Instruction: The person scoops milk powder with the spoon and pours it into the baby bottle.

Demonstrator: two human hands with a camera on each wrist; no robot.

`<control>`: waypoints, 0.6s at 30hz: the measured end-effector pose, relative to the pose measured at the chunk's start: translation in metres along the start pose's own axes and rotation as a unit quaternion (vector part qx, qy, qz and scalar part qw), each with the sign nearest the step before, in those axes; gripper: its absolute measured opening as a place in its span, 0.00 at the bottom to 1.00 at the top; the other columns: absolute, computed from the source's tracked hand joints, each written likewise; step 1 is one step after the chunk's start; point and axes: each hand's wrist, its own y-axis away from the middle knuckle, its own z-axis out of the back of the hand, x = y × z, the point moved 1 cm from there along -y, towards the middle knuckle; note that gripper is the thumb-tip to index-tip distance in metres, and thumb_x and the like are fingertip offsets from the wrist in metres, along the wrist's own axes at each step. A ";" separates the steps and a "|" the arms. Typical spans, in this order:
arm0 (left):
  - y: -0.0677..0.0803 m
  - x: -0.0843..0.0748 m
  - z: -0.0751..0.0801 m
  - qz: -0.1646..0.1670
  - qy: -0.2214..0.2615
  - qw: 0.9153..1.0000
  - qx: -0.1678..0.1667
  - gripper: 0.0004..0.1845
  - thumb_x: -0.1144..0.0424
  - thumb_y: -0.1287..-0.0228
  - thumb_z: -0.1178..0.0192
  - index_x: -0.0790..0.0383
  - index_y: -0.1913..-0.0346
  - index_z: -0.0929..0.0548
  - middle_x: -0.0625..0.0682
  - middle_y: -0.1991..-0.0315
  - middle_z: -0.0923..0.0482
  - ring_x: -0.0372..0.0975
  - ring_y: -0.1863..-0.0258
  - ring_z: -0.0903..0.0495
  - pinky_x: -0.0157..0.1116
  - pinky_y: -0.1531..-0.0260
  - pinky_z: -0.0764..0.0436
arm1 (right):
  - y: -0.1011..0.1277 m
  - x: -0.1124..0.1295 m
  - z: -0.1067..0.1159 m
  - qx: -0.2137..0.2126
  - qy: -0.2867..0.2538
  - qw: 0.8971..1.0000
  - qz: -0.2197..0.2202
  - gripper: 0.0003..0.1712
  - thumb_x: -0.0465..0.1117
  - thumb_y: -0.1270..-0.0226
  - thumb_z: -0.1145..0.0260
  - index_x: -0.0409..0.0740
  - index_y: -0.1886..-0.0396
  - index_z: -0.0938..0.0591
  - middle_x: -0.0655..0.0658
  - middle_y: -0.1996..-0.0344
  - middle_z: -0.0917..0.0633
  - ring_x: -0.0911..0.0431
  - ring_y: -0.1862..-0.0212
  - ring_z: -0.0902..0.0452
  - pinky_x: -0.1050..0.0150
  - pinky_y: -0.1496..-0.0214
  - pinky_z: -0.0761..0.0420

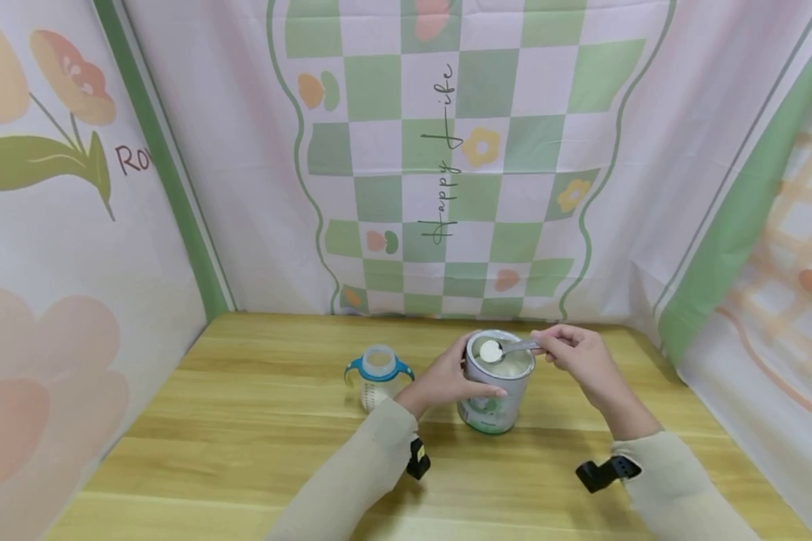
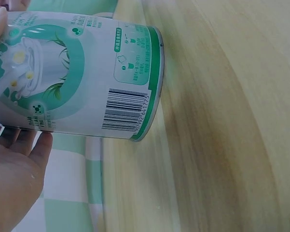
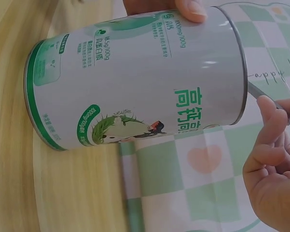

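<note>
My left hand (image 1: 446,377) wraps around a white and green milk powder can (image 1: 494,406), fingers behind and thumb across its front. The can's open mouth faces up, and pale powder (image 1: 514,366) shows inside. Between thumb and fingers, my right hand (image 1: 578,359) pinches the handle of a grey metal spoon (image 1: 519,346). A heap of white powder (image 1: 491,352) fills the spoon's bowl, over the can's mouth. In the right wrist view, the can's wall (image 3: 149,77) hides the spoon's bowl. The left wrist view shows the can's barcode (image 2: 126,110) near its green base rim.
Left of the can stands a lidless baby bottle (image 1: 379,392) with a blue two-handled collar and whitish contents. Both are on a wooden table (image 1: 243,428). A printed cloth (image 1: 433,150) hangs behind the table. Black wrist cameras (image 1: 598,475) are strapped at both sleeves.
</note>
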 end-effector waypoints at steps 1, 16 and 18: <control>0.000 0.000 0.000 0.000 -0.001 1.000 -0.001 0.48 0.51 0.48 0.21 0.36 0.27 0.38 0.35 0.40 0.29 0.33 0.42 0.27 0.49 0.41 0.29 | 0.000 0.000 0.000 0.002 -0.007 1.000 -0.002 0.24 0.50 0.28 0.34 0.29 0.57 0.18 0.51 0.72 0.14 0.63 0.69 0.26 0.68 0.65 0.23; 0.000 0.000 -0.001 0.008 -0.015 1.000 -0.011 0.50 0.49 0.50 0.20 0.36 0.27 0.39 0.36 0.39 0.29 0.35 0.41 0.28 0.50 0.40 0.29 | 0.003 -0.015 0.008 0.008 -0.044 0.999 -0.026 0.17 0.45 0.27 0.34 0.32 0.61 0.17 0.55 0.74 0.16 0.63 0.69 0.25 0.70 0.67 0.24; 0.000 0.000 0.000 0.009 -0.014 1.000 -0.012 0.50 0.48 0.51 0.20 0.35 0.27 0.39 0.36 0.38 0.30 0.35 0.40 0.28 0.50 0.40 0.29 | 0.004 -0.016 0.008 0.008 -0.039 0.999 -0.022 0.19 0.46 0.27 0.34 0.31 0.60 0.17 0.54 0.73 0.15 0.63 0.69 0.25 0.70 0.67 0.24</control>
